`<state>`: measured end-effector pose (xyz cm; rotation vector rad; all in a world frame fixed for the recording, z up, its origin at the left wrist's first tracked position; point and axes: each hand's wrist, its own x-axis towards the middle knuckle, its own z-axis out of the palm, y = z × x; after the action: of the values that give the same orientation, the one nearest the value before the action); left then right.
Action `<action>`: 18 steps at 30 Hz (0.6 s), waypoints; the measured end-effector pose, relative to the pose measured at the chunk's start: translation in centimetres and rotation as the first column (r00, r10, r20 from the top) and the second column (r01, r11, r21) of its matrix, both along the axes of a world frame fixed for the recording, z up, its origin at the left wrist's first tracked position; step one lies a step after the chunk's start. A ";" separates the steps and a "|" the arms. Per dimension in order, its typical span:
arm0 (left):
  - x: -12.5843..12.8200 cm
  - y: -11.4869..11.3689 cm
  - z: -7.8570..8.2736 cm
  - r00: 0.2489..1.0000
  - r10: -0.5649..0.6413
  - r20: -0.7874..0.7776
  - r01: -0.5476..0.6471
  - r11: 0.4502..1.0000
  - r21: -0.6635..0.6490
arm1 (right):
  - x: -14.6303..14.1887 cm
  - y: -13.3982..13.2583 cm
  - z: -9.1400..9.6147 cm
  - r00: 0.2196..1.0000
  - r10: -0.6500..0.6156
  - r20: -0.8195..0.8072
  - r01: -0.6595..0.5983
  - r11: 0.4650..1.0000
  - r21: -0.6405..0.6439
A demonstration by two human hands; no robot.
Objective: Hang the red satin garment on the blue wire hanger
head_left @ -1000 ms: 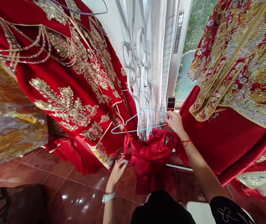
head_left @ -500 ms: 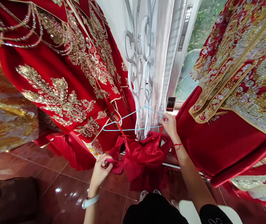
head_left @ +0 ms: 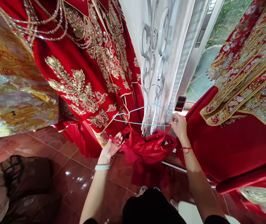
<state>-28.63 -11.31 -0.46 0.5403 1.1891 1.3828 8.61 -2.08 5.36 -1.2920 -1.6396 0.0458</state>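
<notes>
A light blue wire hanger (head_left: 144, 115) hangs by its hook on the white scrolled metal grille (head_left: 153, 56). A plain red satin garment (head_left: 147, 146) dangles from it by thin red straps. My right hand (head_left: 179, 127) pinches the hanger's right end together with a red strap. My left hand (head_left: 111, 147) is at the garment's left side, fingers closed on a thin red strap (head_left: 115, 140). A white band sits on my left wrist, a red cord on my right.
Red robes with heavy gold embroidery hang at the left (head_left: 83, 68) and right (head_left: 240, 93). A gold brocade cloth (head_left: 13, 93) is at far left. Dark bags (head_left: 25, 186) lie on the glossy red tile floor. A window (head_left: 205, 71) stands behind the grille.
My left hand rose from low on the garment to its upper left edge, taking the strap with it. My right hand stayed at the hanger's right end. The view shifted right.
</notes>
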 end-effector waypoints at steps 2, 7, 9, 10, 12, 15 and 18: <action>0.3 0.0 0.5 0.997 -0.058 0.049 0.057 0.998 0.026 | 0.1 0.1 0.3 1.000 0.020 -0.003 -0.020 1.000 0.004; -0.1 0.8 2.6 0.948 0.104 -0.302 -0.001 0.947 0.322 | 0.3 0.1 0.6 0.999 0.030 -0.010 -0.030 1.000 0.005; -0.9 1.5 3.9 0.842 0.180 -0.508 0.052 0.911 0.409 | 0.2 -0.1 0.6 0.999 0.034 -0.005 -0.034 0.999 0.004; -1.3 1.9 4.8 0.793 0.179 -0.582 0.102 0.903 0.416 | 0.2 -0.2 0.5 0.999 0.038 -0.001 -0.038 0.999 0.005; -2.1 2.7 6.6 0.736 0.121 -0.667 0.205 0.898 0.389 | 0.0 -0.4 0.4 0.999 0.052 0.006 -0.052 0.999 0.005; -2.9 3.7 9.2 0.709 0.037 -0.704 0.299 0.888 0.349 | -0.3 -0.6 0.3 0.998 0.065 -0.005 -0.065 0.998 0.000; -3.5 4.5 11.4 0.708 0.014 -0.706 0.320 0.885 0.338 | -0.5 -0.8 0.3 0.997 0.068 -0.019 -0.069 0.998 -0.013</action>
<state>-32.15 -6.83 10.92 1.5727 1.3606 1.3309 8.08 -2.84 5.65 -1.2421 -1.6698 0.1109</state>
